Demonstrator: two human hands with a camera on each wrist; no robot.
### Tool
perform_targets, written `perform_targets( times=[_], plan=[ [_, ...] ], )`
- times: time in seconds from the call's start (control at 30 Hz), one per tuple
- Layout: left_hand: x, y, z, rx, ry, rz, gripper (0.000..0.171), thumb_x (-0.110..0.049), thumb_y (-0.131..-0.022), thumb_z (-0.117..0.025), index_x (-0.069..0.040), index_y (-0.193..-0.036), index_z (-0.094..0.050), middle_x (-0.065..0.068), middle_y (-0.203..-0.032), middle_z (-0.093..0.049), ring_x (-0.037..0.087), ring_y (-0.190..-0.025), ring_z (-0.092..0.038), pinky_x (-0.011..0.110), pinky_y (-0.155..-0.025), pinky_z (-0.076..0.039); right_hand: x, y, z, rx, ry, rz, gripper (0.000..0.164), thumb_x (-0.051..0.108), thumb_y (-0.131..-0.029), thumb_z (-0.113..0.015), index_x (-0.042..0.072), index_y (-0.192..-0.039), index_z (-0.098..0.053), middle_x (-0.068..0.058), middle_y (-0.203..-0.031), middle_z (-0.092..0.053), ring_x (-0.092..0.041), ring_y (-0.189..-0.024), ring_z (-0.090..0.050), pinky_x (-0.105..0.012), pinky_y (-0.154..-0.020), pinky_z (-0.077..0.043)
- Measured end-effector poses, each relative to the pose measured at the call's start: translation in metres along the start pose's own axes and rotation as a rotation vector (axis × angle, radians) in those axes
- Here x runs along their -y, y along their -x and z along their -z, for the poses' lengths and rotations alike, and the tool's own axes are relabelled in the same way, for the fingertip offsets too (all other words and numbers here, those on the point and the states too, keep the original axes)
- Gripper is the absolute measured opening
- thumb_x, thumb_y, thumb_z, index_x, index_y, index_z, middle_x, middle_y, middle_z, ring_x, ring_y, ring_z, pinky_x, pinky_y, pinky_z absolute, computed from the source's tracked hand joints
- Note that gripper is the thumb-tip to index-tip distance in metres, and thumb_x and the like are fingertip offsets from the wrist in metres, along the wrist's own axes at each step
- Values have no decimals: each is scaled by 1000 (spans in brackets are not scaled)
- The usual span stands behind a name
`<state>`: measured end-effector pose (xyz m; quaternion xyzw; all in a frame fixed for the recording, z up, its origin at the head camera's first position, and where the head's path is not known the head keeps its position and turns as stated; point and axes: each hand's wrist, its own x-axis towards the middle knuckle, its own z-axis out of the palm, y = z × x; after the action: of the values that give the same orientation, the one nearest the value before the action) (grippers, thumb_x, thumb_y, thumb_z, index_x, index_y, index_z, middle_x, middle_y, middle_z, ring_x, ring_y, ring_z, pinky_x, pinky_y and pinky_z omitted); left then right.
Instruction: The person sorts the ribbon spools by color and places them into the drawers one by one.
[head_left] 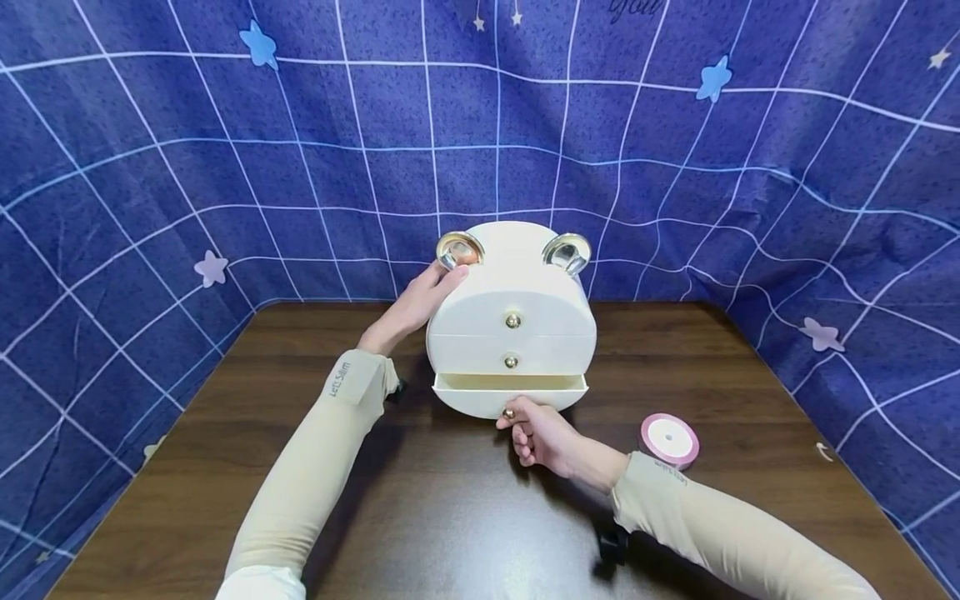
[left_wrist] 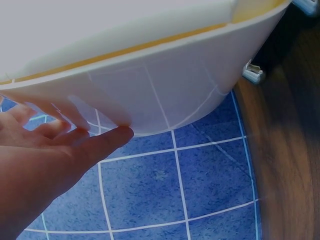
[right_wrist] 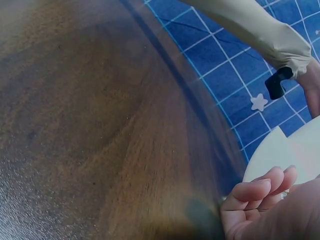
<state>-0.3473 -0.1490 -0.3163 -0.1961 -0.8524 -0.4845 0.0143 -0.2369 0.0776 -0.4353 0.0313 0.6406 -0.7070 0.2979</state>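
A white rounded storage box (head_left: 517,292) with gold-rimmed ears stands upright on the table, its front showing round gold knobs. Its bottom drawer (head_left: 468,402) is pulled partly out; the drawers above are closed. My right hand (head_left: 547,435) pinches the gold knob (head_left: 509,413) of that bottom drawer between thumb and finger, the other fingers curled below. In the right wrist view the fingers (right_wrist: 252,192) hide most of the knob. My left hand (head_left: 420,304) rests against the box's upper left side, below the left ear (head_left: 461,250). The left wrist view shows its extended fingers touching the white wall (left_wrist: 175,90).
A pink-rimmed roll of ribbon (head_left: 670,440) lies on the brown wooden table (head_left: 315,333), right of the box and close to my right sleeve. Behind and beside the table hangs a blue cloth (head_left: 360,183) with a white grid and stars.
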Motion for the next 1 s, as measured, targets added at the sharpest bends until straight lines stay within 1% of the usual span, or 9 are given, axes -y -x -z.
perform_targets(
  times=[0.27,0.47,0.57,0.73,0.83,1.0],
  plan=[
    [-1,3,-3,-6,3,21,59,-65,-93,-42,-30,-141,-41,7,-128,-59,23,-112,-60,43,-100,-46,-8,10,-1,27,0,-7,22,27,-91,-48,9,-87,-59,8,-47,-40,-7,-42,-37,-21,-45,-33],
    [-1,2,-1,-4,31,0,58,-62,-95,-42,-28,-141,-41,8,-127,-59,23,-110,-61,43,-99,-47,-13,20,-4,47,11,-12,23,30,-90,-49,9,-88,-60,9,-47,-40,-6,-41,-37,-21,-44,-33],
    [0,2,0,-1,22,-4,58,-60,-96,-42,-26,-142,-40,9,-130,-57,23,-113,-59,43,-101,-45,-15,26,-5,64,15,-13,23,30,-90,-50,9,-89,-60,9,-47,-40,-6,-41,-37,-21,-43,-32],
    [1,2,-1,-12,11,8,59,-62,-95,-42,-26,-142,-41,8,-133,-55,23,-118,-55,44,-105,-42,-20,36,-7,90,28,-17,25,32,-90,-51,10,-90,-60,10,-48,-40,-6,-41,-38,-21,-44,-32],
    [1,2,-1,-16,10,11,59,-63,-94,-42,-27,-141,-42,7,-134,-55,22,-120,-54,45,-105,-41,-23,42,-10,89,34,-19,24,32,-90,-51,10,-90,-60,10,-48,-39,-6,-41,-37,-21,-44,-32],
    [0,1,-1,-16,-1,-4,59,-63,-95,-42,-26,-141,-42,5,-136,-52,22,-120,-53,45,-105,-41,-27,47,-13,78,35,-21,24,32,-90,-50,10,-89,-61,9,-48,-39,-6,-41,-37,-21,-43,-33]
  ],
)
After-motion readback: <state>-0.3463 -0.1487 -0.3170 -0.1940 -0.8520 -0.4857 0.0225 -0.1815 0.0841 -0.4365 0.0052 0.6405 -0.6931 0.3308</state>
